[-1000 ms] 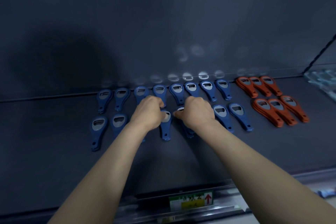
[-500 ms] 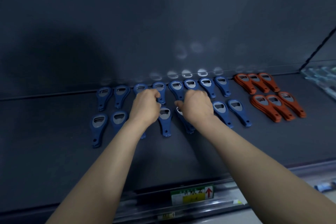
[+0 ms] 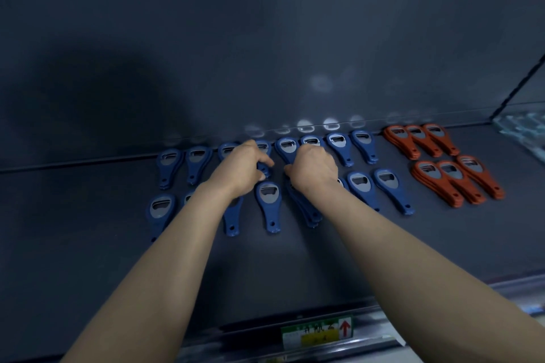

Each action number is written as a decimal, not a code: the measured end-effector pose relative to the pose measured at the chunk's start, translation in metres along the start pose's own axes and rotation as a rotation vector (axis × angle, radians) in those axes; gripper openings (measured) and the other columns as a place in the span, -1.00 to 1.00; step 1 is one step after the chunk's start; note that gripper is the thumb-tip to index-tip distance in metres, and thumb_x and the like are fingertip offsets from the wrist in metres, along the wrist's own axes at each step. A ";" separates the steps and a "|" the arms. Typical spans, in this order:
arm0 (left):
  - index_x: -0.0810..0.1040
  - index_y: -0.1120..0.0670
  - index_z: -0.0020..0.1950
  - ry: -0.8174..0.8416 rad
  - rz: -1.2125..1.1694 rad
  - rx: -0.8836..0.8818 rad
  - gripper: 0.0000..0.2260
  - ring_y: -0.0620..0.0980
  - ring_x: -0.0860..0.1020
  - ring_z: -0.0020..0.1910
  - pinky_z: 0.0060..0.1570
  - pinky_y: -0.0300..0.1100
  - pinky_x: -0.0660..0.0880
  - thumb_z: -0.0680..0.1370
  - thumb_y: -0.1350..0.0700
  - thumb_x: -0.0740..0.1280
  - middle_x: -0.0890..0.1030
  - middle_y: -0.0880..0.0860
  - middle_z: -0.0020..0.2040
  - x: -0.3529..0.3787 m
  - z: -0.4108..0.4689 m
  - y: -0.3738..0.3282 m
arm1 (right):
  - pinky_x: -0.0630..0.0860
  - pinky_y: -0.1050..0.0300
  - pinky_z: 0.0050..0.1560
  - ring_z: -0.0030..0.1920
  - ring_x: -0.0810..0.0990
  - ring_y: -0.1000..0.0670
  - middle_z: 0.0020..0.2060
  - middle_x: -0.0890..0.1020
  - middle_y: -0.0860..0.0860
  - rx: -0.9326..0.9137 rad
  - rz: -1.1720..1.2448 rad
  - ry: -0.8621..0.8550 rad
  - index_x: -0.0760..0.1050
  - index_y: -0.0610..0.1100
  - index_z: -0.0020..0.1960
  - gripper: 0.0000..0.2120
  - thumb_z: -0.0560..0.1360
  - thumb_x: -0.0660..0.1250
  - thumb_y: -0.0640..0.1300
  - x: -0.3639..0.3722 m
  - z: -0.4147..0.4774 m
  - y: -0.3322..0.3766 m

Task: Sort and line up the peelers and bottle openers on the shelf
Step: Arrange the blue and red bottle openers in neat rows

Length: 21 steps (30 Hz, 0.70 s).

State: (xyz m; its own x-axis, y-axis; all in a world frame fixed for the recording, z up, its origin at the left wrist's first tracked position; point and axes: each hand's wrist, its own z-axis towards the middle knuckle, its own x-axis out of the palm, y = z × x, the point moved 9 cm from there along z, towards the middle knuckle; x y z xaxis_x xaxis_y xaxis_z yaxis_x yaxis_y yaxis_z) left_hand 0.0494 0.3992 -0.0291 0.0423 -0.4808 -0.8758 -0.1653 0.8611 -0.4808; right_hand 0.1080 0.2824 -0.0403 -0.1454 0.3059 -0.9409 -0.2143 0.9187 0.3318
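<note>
Blue teardrop-shaped plastic bottle openers (image 3: pixel 363 188) lie flat in two rows on the dark matte shelf (image 3: pixel 88 230), heads toward the dark rear panel (image 3: pixel 265 38). Each has a grey metal insert in its rounded head and a small hole at the narrow handle end. Some positions hold a single piece, others a stack. Orange plastic bottle openers (image 3: pixel 442 183) of the same shape lie in stacks to the right, two rows of three, apart from the blue group. The rear panel is smooth enough to carry faint reflections of the back-row inserts.

Left hand (image 3: pixel 240 169): fingers curled, thumb and forefinger pinching the narrow handle of a back-row blue opener (image 3: pixel 264 147) near the middle of the blue group.

Right hand (image 3: pixel 314 171): fingers curled downward, close beside the left hand without touching it. It covers the head end of a front-row stack of blue openers (image 3: pixel 305 211), whose handles fan out slightly below the wrist. Whether this hand grips the stack or only rests on it cannot be told, as the contact is hidden.

A single front-row blue opener (image 3: pixel 268 205) lies between the two forearms.

The front shelf rail carries a green and yellow paper label with a red arrow (image 3: pixel 317 333). Blurred pale packaged goods (image 3: pixel 528 132) sit at far right.
</note>
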 end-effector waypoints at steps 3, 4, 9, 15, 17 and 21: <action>0.60 0.15 0.18 0.021 0.015 0.024 -0.73 0.07 0.49 0.08 0.14 -0.14 0.41 0.49 0.30 0.38 0.45 0.08 0.14 0.002 0.001 -0.002 | 0.41 0.11 -0.18 0.10 0.53 -0.19 0.05 0.57 -0.16 0.005 -0.013 -0.001 0.45 -0.25 0.14 -0.70 0.50 0.34 -0.07 0.002 0.001 0.002; 0.60 0.16 0.18 0.020 0.016 0.035 -0.73 0.07 0.49 0.07 0.12 -0.15 0.41 0.49 0.30 0.38 0.46 0.09 0.13 0.002 0.002 -0.003 | 0.41 0.11 -0.17 0.10 0.53 -0.18 0.06 0.57 -0.16 0.010 -0.009 -0.002 0.45 -0.25 0.14 -0.69 0.50 0.34 -0.08 0.002 0.002 0.002; 0.59 0.18 0.20 0.019 0.018 0.069 -0.72 0.02 0.46 0.03 0.05 -0.23 0.38 0.49 0.29 0.38 0.47 0.11 0.12 0.003 0.002 -0.003 | 0.42 0.10 -0.17 0.10 0.53 -0.19 0.06 0.57 -0.16 -0.001 -0.013 -0.009 0.44 -0.25 0.16 -0.68 0.51 0.33 -0.07 0.002 0.001 0.004; 0.56 0.14 0.23 -0.029 -0.071 0.053 -0.66 -0.05 0.48 -0.07 0.04 -0.25 0.40 0.48 0.35 0.37 0.46 0.01 0.08 -0.005 -0.002 0.001 | 0.37 0.10 -0.24 0.00 0.55 -0.19 -0.11 0.59 -0.18 -0.017 0.051 -0.072 0.36 -0.22 -0.22 -0.66 0.52 0.32 0.03 -0.018 -0.006 -0.009; 0.58 0.14 0.20 -0.137 -0.139 0.058 -0.70 -0.10 0.48 -0.08 0.00 -0.27 0.40 0.51 0.37 0.30 0.49 0.00 0.02 -0.017 -0.003 -0.004 | 0.33 0.12 -0.29 -0.10 0.53 -0.16 -0.26 0.50 -0.15 0.003 0.060 -0.119 0.27 -0.21 -0.30 -0.66 0.53 0.29 -0.07 -0.032 -0.004 -0.028; 0.62 0.18 0.04 -0.272 -0.221 -0.005 -0.85 -0.02 0.55 -0.15 -0.12 -0.24 0.47 0.53 0.29 0.30 0.60 0.06 -0.11 -0.023 0.004 -0.028 | 0.24 0.20 -0.46 -0.40 0.41 -0.08 -0.42 0.40 -0.08 0.055 0.155 -0.097 0.30 -0.22 -0.33 -0.69 0.52 0.30 -0.15 -0.042 0.006 -0.061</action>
State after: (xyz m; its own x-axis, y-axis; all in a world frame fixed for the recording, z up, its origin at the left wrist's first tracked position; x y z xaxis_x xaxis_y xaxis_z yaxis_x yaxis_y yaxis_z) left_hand 0.0573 0.3872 0.0043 0.3387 -0.5931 -0.7304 -0.1273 0.7402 -0.6602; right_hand 0.1327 0.2154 -0.0213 -0.0785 0.4655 -0.8816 -0.1433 0.8699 0.4720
